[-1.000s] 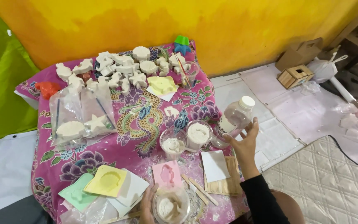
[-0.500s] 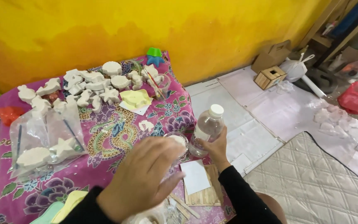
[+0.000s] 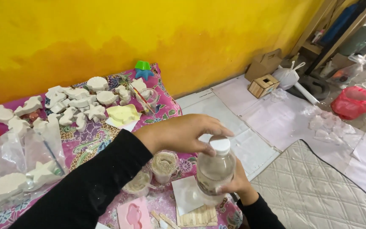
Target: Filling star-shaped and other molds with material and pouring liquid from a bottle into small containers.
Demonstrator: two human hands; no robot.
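Near the front edge of the tabletop (image 3: 85, 144), which is covered by a pink patterned cloth, the right hand (image 3: 236, 183) is wrapped around the body of a clear plastic bottle (image 3: 214, 171) and holds it upright just above the cloth. The left hand (image 3: 183, 133) reaches across from the left in a black sleeve, its fingertips (image 3: 210, 148) closed on the bottle's white cap (image 3: 221, 145). Both grips are clenched: the right on the bottle, the left on the cap.

Under the bottle lies a white square card (image 3: 185, 195), and nearer still a bundle of flat wooden sticks (image 3: 198, 217). Left of those sits a pink mould (image 3: 133, 214). Just behind the card stand two clear cups of pale powder (image 3: 164, 163), one partly hidden by the sleeve.

At the left edge, clear plastic bags (image 3: 20, 169) hold white plaster shapes, among them a star. Farther back, many loose white plaster figures (image 3: 79, 104) lie scattered over the cloth, with a pale yellow mould (image 3: 123, 114) to their right. At the far edge sit a green and a blue star-shaped mould (image 3: 142, 70), close to the yellow wall (image 3: 149, 29).

To the right, on the floor, white sheets (image 3: 272, 118) are spread out, with a quilted grey mat (image 3: 318, 191) nearer. Beyond them stand a small wooden box (image 3: 263, 86), a cardboard box (image 3: 264, 63) and a red plastic bag (image 3: 352, 101).
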